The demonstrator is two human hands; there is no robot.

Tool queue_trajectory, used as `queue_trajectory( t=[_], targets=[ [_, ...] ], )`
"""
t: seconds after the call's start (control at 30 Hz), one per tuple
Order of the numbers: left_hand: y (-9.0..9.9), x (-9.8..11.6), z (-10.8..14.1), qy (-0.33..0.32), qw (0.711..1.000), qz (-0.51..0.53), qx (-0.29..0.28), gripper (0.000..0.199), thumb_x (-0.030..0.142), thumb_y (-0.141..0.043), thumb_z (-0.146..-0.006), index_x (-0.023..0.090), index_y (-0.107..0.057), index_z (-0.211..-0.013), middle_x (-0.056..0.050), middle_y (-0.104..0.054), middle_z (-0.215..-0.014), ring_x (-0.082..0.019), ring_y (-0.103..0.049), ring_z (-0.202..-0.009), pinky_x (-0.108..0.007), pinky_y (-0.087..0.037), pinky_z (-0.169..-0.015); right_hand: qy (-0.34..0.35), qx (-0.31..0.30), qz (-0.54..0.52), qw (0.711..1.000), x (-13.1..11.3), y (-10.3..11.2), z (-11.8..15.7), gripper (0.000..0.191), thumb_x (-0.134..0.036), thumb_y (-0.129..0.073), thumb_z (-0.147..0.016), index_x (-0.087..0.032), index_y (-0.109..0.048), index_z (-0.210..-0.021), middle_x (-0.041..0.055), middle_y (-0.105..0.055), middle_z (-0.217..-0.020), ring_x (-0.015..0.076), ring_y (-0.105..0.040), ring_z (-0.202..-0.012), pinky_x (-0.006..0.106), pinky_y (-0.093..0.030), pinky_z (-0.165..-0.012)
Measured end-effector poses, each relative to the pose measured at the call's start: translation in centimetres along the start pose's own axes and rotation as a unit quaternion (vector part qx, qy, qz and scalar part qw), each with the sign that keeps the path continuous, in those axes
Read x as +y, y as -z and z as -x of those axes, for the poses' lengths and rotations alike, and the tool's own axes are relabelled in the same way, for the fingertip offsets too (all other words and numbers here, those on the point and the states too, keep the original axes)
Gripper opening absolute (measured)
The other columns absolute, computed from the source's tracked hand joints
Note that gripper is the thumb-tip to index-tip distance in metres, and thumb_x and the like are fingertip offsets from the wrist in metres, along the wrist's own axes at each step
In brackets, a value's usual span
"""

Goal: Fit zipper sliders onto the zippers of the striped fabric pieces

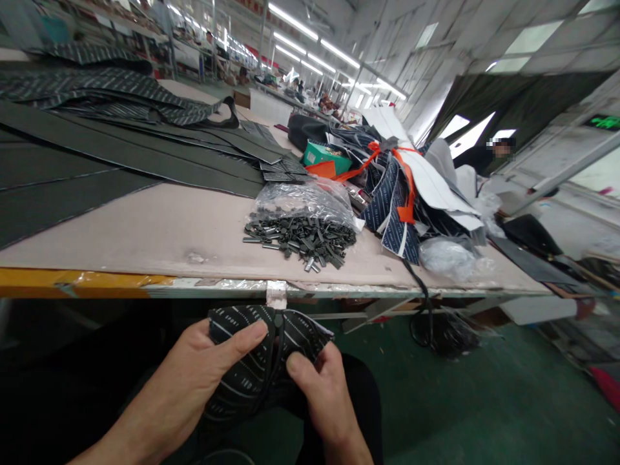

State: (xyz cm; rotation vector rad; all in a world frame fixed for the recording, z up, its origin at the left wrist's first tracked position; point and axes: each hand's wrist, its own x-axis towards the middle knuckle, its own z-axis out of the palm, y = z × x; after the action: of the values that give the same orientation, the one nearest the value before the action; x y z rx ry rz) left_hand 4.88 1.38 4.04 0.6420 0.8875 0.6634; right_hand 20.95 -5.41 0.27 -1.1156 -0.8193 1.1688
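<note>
Black fabric piece with white stripes and lettering point(252, 368), gripped just below the edge of a pale pinkish worktable point(121, 226).

At far left, long dark grey-green fabric strips point(145, 152) lie over the table, beside crumpled dark striped fabric point(106, 87) whose print is too small to read. Nearer, the left hand point(206, 361) pinches the black piece, thumb on top; "SPORT" and "TED" can be read on it, other letters being cut by folds. The right hand point(322, 391) grasps its right edge. Beyond, small dark and silvery metal clips point(303, 239) are heaped against a clear plastic bag point(310, 197). Behind sits a small green cardboard box point(320, 153); rightward, bright orange ribbon point(409, 174) crosses navy printed fabric pieces point(387, 200), their white lettering blurred. Far right hangs a lit green sign point(603, 121), its marking indistinct.
</note>
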Motion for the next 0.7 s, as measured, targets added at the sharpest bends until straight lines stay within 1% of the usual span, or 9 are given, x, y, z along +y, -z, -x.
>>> queue_trajectory(
  t=[0.07,0.17,0.27,0.33,0.43,0.5,0.57,0.67,0.7],
  targets=[
    [0.6,-0.6,0.3,-0.009,0.998,-0.054,0.008,0.03,0.049,-0.09,-0.07,0.022,-0.086,-0.083,-0.005,-0.084,-0.076,-0.025,-0.076,-0.071,-0.031,-0.062,-0.069,-0.013,-0.016,0.034,0.999,0.6,0.8,0.9,0.03,-0.038,-0.083,-0.082,-0.02,-0.079,-0.105,0.0027,-0.076,-0.091,0.0205,-0.066,-0.087,0.03,-0.053,-0.084],
    [1.2,-2.0,1.2,-0.047,0.989,-0.134,0.045,0.031,0.054,-0.089,-0.068,0.024,-0.085,-0.074,-0.004,-0.084,-0.073,-0.027,-0.076,-0.075,-0.029,-0.062,-0.072,0.001,0.022,0.069,0.997,1.6,1.1,2.1,0.029,-0.045,-0.078,-0.084,-0.017,-0.082,-0.092,0.0033,-0.075,-0.081,0.0193,-0.063,-0.074,0.029,-0.052,-0.073],
    [1.1,-3.1,1.9,-0.037,0.988,-0.129,0.077,0.036,0.059,-0.087,-0.067,0.024,-0.083,-0.068,-0.004,-0.082,-0.066,-0.029,-0.076,-0.076,-0.03,-0.062,-0.07,0.014,0.089,0.101,0.991,1.8,0.5,2.8,0.033,-0.048,-0.077,-0.083,-0.016,-0.082,-0.087,0.0041,-0.074,-0.076,0.0192,-0.06,-0.069,0.029,-0.051,-0.067],
    [0.8,-3.1,1.9,-0.022,0.989,-0.119,0.083,0.038,0.061,-0.085,-0.069,0.023,-0.082,-0.068,-0.005,-0.083,-0.068,-0.031,-0.076,-0.075,-0.032,-0.062,-0.067,0.008,0.105,0.118,0.987,1.1,0.0,2.7,0.031,-0.045,-0.078,-0.082,-0.015,-0.082,-0.088,0.005,-0.074,-0.077,0.0199,-0.06,-0.07,0.029,-0.052,-0.067],
    [0.2,-1.5,1.2,-0.033,0.988,-0.132,0.078,0.04,0.061,-0.082,-0.073,0.021,-0.081,-0.075,-0.007,-0.083,-0.072,-0.032,-0.077,-0.073,-0.036,-0.062,-0.067,0.013,0.104,0.145,0.984,-1.0,-0.6,1.5,0.025,-0.039,-0.076,-0.082,-0.014,-0.08,-0.085,0.0045,-0.073,-0.075,0.0193,-0.059,-0.068,0.029,-0.053,-0.064],
    [-0.4,0.1,0.5,-0.07,0.979,-0.169,0.093,0.038,0.059,-0.08,-0.075,0.021,-0.081,-0.078,-0.006,-0.083,-0.072,-0.032,-0.077,-0.073,-0.037,-0.061,-0.068,0.034,0.101,0.165,0.981,-2.6,-1.1,0.0,0.021,-0.035,-0.073,-0.083,-0.014,-0.078,-0.082,0.0029,-0.071,-0.073,0.0181,-0.058,-0.068,0.028,-0.051,-0.064],
    [-1.0,1.9,-0.2,-0.145,0.952,-0.235,0.132,0.031,0.054,-0.08,-0.075,0.023,-0.081,-0.077,-0.005,-0.083,-0.073,-0.031,-0.076,-0.074,-0.034,-0.059,-0.069,0.056,0.095,0.18,0.977,-4.0,-1.5,-1.8,0.019,-0.033,-0.071,-0.084,-0.015,-0.077,-0.083,0.0019,-0.071,-0.075,0.0176,-0.058,-0.069,0.028,-0.05,-0.065],
    [-1.8,3.9,-1.2,-0.266,0.888,-0.322,0.193,0.024,0.046,-0.081,-0.075,0.025,-0.078,-0.066,-0.002,-0.082,-0.07,-0.027,-0.071,-0.07,-0.028,-0.052,-0.064,0.077,0.078,0.199,0.974,-5.1,-1.7,-4.3,0.019,-0.033,-0.07,-0.085,-0.015,-0.076,-0.085,0.002,-0.073,-0.078,0.0181,-0.06,-0.071,0.029,-0.05,-0.068],
    [-2.0,4.2,-1.5,-0.28,0.884,-0.32,0.193,0.022,0.044,-0.081,-0.076,0.025,-0.078,-0.064,-0.001,-0.081,-0.069,-0.026,-0.069,-0.069,-0.027,-0.05,-0.063,0.08,0.07,0.201,0.974,-5.2,-1.6,-4.7,0.019,-0.034,-0.071,-0.084,-0.015,-0.076,-0.085,0.0023,-0.074,-0.079,0.0186,-0.06,-0.071,0.03,-0.051,-0.068]
  ],
)
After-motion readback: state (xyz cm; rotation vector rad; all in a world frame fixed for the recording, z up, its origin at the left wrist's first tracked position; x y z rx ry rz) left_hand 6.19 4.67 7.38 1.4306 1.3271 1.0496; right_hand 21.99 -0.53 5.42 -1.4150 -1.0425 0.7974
